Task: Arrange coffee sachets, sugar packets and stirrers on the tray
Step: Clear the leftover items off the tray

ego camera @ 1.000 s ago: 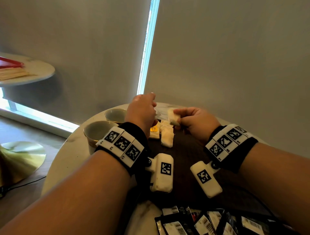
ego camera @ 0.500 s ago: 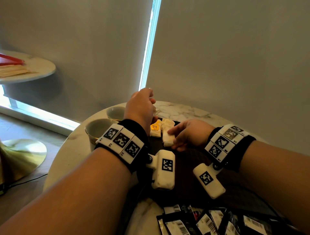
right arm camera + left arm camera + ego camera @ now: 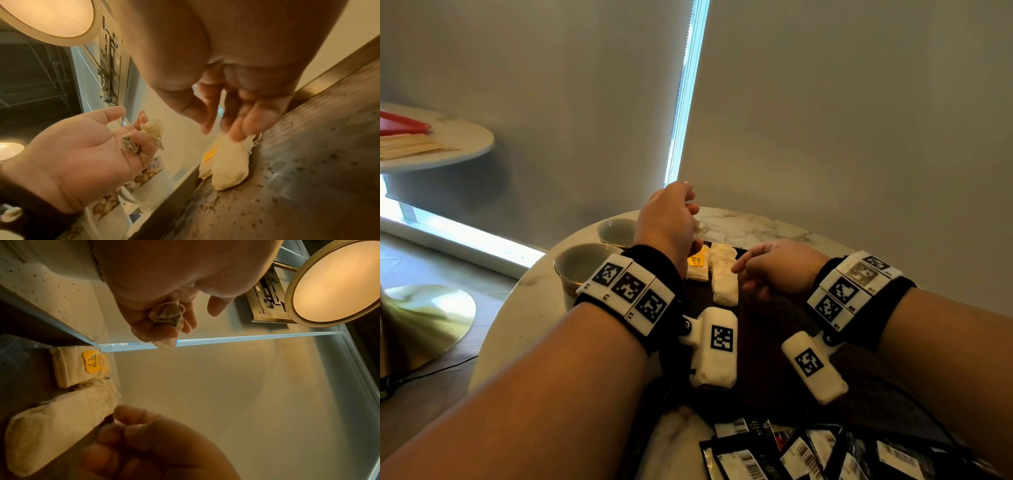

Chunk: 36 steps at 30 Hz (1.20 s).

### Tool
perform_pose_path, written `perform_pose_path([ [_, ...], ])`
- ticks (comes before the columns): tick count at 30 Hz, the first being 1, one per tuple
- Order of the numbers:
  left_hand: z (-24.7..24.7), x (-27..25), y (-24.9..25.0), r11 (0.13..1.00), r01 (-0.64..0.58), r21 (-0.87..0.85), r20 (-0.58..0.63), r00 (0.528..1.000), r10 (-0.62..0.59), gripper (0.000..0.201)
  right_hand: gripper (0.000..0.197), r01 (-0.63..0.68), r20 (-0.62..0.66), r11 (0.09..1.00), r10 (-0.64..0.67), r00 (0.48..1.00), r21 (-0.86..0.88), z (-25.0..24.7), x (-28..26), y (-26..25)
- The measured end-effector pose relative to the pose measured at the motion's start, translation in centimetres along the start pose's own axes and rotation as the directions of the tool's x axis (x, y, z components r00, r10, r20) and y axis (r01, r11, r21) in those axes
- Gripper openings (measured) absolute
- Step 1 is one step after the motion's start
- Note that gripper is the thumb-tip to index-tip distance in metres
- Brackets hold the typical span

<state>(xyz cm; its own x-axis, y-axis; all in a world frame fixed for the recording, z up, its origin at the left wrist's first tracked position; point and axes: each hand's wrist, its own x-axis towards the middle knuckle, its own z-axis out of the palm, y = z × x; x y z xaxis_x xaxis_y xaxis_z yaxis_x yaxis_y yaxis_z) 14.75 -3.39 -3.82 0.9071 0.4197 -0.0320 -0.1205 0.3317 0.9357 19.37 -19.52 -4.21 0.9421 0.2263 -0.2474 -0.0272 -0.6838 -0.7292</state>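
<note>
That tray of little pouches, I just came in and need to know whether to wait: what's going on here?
A person is laying cloth sachets on the dark tray. Their left hand grips a crumpled sachet above it. The right hand is empty, fingers relaxed beside the plain sachet, next to an orange-labelled sachet. Black packets lie off the tray.

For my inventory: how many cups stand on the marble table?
2 in the head view: the near cup beside the left wrist, and the far cup behind it. More could be hidden by the arms.
</note>
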Motion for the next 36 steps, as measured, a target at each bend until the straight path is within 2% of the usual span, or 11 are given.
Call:
perform_pose_path([
  [2,0.0,-0.1,0.1,1.0,-0.004,0.004,0.006,1.0,0.004,0.018,0.018,0.025,0.045,0.999,-0.027,0.999,0.046,0.1,-0.1,0.1],
  [7,-0.2,-0.2,0.0,1.0,-0.012,-0.007,0.02,1.0,0.013,0.019,0.013,0.014,0.147,1.0,-0.012,0.989,-0.017,0.9,0.0,0.2],
  [14,-0.3,-0.1,-0.1,1.0,-0.018,-0.002,0.032,0.999,0.019,0.02,0.014,0.021,0.128,1.0,-0.019,0.992,-0.011,1.1,0.3,0.5],
  [19,-0.4,0.1,-0.1,0.998,0.034,-0.062,0.042,0.999,-0.031,0.017,0.014,0.032,0.128,0.999,-0.031,0.991,-0.006,1.0,0.5,0.4],
  [23,-0.3,0.3,-0.3,0.999,0.011,-0.042,0.046,0.999,-0.009,0.019,0.015,0.027,0.133,1.0,-0.027,0.991,-0.002,1.0,0.5,0.2],
  [28,-0.3,0.5,-0.4,0.986,0.102,-0.134,0.074,0.993,-0.092,0.019,0.016,0.043,0.098,0.998,-0.048,0.994,0.051,0.8,0.5,0.3],
  [31,-0.2,0.4,-0.4,0.963,0.164,-0.212,0.12,0.983,-0.141,0.024,0.012,0.148,-0.018,0.988,-0.147,0.989,0.049,0.4,0.4,0.2],
  [33,-0.1,0.3,-0.4,0.949,0.188,-0.253,0.154,0.976,-0.152,0.025,0.014,0.266,-0.094,0.962,-0.26,0.961,0.059,-0.1,0.3,0.0],
  [36,-0.1,0.0,-0.4,0.939,0.217,-0.268,0.208,0.964,-0.164,0.033,0.023,0.405,-0.167,0.889,-0.375,0.912,0.214,-0.6,-0.2,-0.5],
])
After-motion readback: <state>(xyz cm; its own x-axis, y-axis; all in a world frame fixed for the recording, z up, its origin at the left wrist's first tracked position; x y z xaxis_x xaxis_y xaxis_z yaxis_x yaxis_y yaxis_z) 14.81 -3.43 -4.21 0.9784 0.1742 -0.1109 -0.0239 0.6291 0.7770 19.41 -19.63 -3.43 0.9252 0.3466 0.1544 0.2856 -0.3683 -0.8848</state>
